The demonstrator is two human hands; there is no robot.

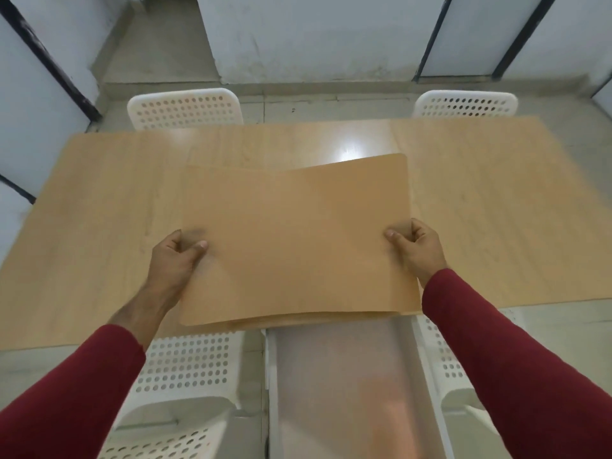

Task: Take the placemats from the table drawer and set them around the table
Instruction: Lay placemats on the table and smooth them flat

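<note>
in the head view, you held a stack of tan placemats [294, 240] over the near middle of the wooden table [99, 200], with both hands closed on it. your left hand [175, 256] pinched the stack's left edge, thumb on top and fingers curled underneath; your right hand [417, 250] gripped the right edge the same way. the layered edges at the near side showed several mats together, and the far right corner curled up off the table, so the stack looked partly lifted rather than lying flat. the white drawer [341, 376] stood pulled out below the table's near edge, and what showed of it looked empty, though that part was blurred. four white perforated chairs were in sight: a far left chair [185, 107], a far right chair [463, 104], and two near ones either side of the drawer.

as a judgement, you were at the step between taking out and laying out: no mat yet sat at any seat. the next move called for setting the stack down, peeling off one mat, and placing it square before a chair.
</note>
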